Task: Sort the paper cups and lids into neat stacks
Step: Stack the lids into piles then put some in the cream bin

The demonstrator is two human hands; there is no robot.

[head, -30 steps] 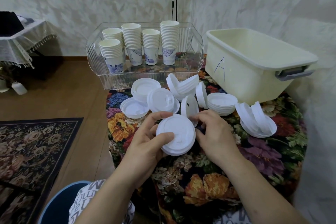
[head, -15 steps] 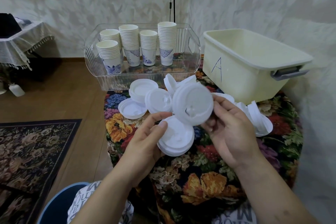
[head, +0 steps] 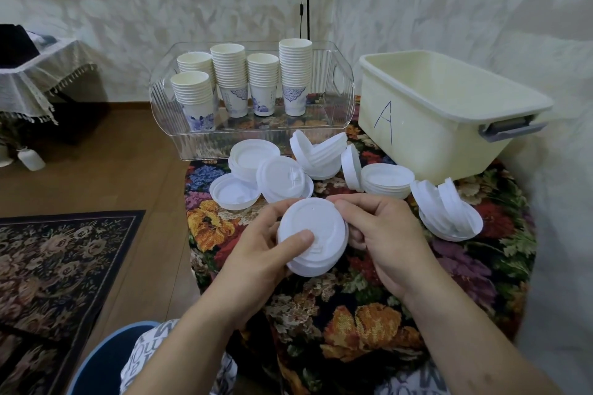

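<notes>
From the head camera, both hands meet over the near middle of the bench [head: 401, 305], which has a flowered cloth. Between them is a small stack of white lids [head: 313, 237], held just above the cloth. The left hand [head: 256, 253] grips the stack from the left side, with its thumb pressed flat on the top lid and its fingers curled around the far edge. The right hand [head: 382, 234] pinches the right edge of the same stack, fingers curled over the rim. How many lids are in this stack I cannot tell.

Behind the hands, loose lids lie in about five groups: a low pile [head: 250, 157] at the left with one upturned lid [head: 234, 191] beside it, a single lid [head: 282, 175] leaning on them, a tilted heap [head: 321, 154] in the middle, a short stack [head: 386, 178] with one lid standing on edge against it, and a heap [head: 449, 212] at the right.

Farther back, a clear tray [head: 340, 125] holds five stacks of cups [head: 237, 74], all upright. To the right of it stands one cream bin [head: 442, 125] marked with the letter A.
</notes>
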